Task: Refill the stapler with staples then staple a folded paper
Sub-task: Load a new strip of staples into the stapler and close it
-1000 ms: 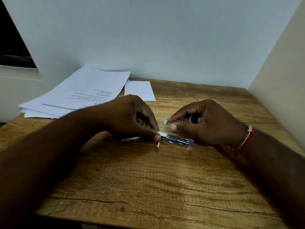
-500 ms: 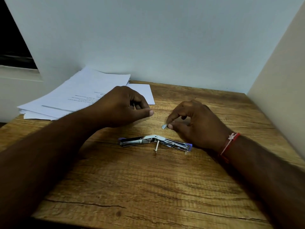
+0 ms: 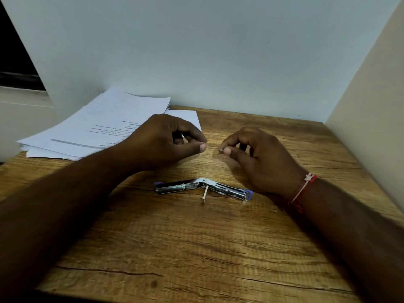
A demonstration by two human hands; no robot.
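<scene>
**Trainee:** Where are the parts at this step?

**Technician:** The stapler (image 3: 203, 188) lies opened flat on the wooden table (image 3: 196, 248), nearer the person than both hands and touched by neither. Its two metal halves spread left and right from the centre hinge, and a thin rod projects below the hinge. The right hand (image 3: 262, 158) is just behind it. It pinches a small pale staple strip (image 3: 220, 150) between thumb and forefinger, with the other fingers loosely curled.

**Trainee:** And the left hand (image 3: 161, 143)?

**Technician:** Its fingers are curled, with the thumb tip against the forefinger. Whether anything is pinched there cannot be determined.

**Trainee:** How does the strip handle?

**Technician:** It is judged light and brittle, likely to snap or shed staples if bent. Hold it by its long sides and lay it in the channel without force.

**Trainee:** And the stapler?

**Technician:** It is rigid, smooth metal, probably light enough to slide on the table. Steady it at a blue end or along the side walls. Keep fingers off the hinge and rod, which are presumably spring-loaded.

**Trainee:** The paper?

**Technician:** A small white sheet (image 3: 190, 119), probably the folded one, lies near the table's back edge beside a stack of printed sheets (image 3: 98, 127). It is thin and limp, so grip it near the edge to be stapled.
</scene>
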